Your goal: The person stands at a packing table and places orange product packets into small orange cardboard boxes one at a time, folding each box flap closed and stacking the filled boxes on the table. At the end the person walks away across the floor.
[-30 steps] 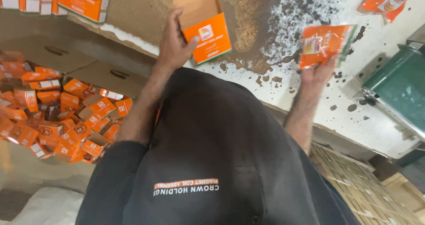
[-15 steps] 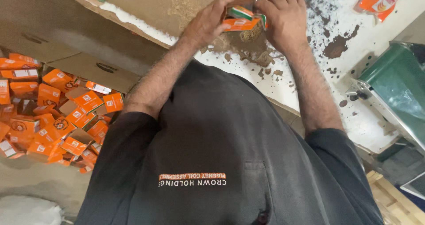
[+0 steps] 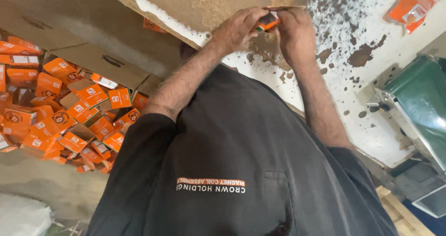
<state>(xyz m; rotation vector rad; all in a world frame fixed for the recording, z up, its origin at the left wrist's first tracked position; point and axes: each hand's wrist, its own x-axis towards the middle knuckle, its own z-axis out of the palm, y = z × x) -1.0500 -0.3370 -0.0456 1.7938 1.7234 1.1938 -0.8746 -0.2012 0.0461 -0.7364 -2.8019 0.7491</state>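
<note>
Gripped with both hands, fingers curled shut: a small orange packet with a green edge (image 3: 268, 21), pinched at its left end by the left hand (image 3: 237, 29) and at its right end by the right hand (image 3: 295, 34). Left thumb and forefinger closed tight on the packet; right fingers (image 3: 290, 20) bent over its top, knuckles towards the camera. Only a sliver of the packet shown between the two hands, the rest hidden under the fingers. Held up above the white tabletop strewn with dark brown crumbs (image 3: 353, 101), just under a thin brown cardboard flap (image 3: 284, 7) touching the fingertips.

Lay at the far right corner of the tabletop, well apart from the hands: a flat orange pouch with a pale label (image 3: 411, 6). Stood at the right edge: a green metal machine (image 3: 418, 101). Heaped at the left, below the table, inside an open brown cardboard carton (image 3: 111, 62): many small orange rectangular boxes with white labels (image 3: 69, 110), tumbled at all angles.
</note>
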